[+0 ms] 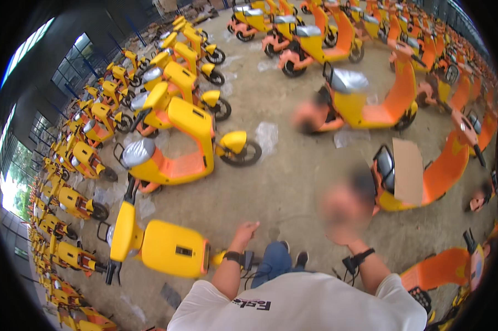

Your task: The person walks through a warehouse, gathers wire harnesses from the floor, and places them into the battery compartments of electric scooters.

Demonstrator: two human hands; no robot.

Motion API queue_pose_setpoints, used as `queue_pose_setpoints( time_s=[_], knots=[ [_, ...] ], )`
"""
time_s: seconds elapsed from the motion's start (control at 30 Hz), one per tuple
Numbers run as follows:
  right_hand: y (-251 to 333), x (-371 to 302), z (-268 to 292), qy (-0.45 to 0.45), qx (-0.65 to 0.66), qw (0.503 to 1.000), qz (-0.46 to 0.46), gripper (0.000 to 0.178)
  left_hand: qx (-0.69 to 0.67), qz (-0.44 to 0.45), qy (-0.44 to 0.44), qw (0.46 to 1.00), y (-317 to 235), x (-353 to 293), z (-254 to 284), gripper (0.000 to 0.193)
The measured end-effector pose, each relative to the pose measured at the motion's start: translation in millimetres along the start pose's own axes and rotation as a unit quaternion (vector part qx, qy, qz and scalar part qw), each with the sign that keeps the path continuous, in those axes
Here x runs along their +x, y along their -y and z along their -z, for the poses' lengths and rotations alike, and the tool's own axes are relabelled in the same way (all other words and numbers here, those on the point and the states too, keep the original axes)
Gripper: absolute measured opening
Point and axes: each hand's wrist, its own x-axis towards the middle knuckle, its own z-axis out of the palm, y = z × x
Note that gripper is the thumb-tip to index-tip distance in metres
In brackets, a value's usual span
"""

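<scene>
I stand between rows of yellow and orange scooters. My left hand (244, 231) hangs in front of me over the floor, fingers loosely extended and nothing seen in them. Closest to it is a yellow scooter (174, 248) on my left. My right hand (344, 236) reaches forward toward the rear end of a scooter (448, 176) on my right; a blur covers its fingers, and contact cannot be made out. A flat piece of brown cardboard (407, 171) leans over that scooter's seat. Dark straps with small devices and cables circle both wrists.
Another scooter (171, 149) stands ahead on the left, and one with a silver-covered seat (365, 99) ahead on the right. Clear plastic scraps (266, 138) lie on the concrete floor (276, 187). Orange scooter parts (442, 269) are close at my right side.
</scene>
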Motion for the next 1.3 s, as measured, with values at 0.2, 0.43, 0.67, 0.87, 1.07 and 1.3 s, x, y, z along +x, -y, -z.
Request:
queue_pose_setpoints(
  time_s=[0.2, 0.43, 0.67, 0.87, 1.07, 1.3],
  knots=[
    [-60.2, 110.1, -17.1, -0.026, 0.129, 0.991, 0.024, 0.042, 0.132, -0.089, 0.004, 0.987, -33.0, 124.1, 20.5, 0.024],
    [-41.8, 272.0, 112.4, 0.092, 0.007, 0.984, -0.154, 0.036, -0.002, -0.058, 0.023, 0.998, -131.6, 252.1, 47.5, 0.021],
    [-56.0, 440.1, 189.3, -0.032, 0.129, 0.984, -0.122, 0.030, 0.373, -0.345, 0.021, 0.861, -301.4, 396.7, 78.4, 0.024],
    [-56.3, 620.9, 248.3, 0.020, 0.143, 0.989, 0.026, 0.037, -0.033, -0.091, -0.018, 0.995, -361.0, 513.1, 102.0, 0.022],
    [-53.3, 736.6, 365.3, 0.066, 0.180, 0.981, -0.009, 0.029, -0.157, -0.015, -0.091, 0.983, -434.4, 616.5, 98.4, 0.023],
    [-35.3, 882.0, 437.9, 0.060, 0.250, 0.966, 0.003, 0.033, -0.155, -0.009, -0.162, 0.975, -551.4, 693.6, 151.6, 0.036]
  ],
)
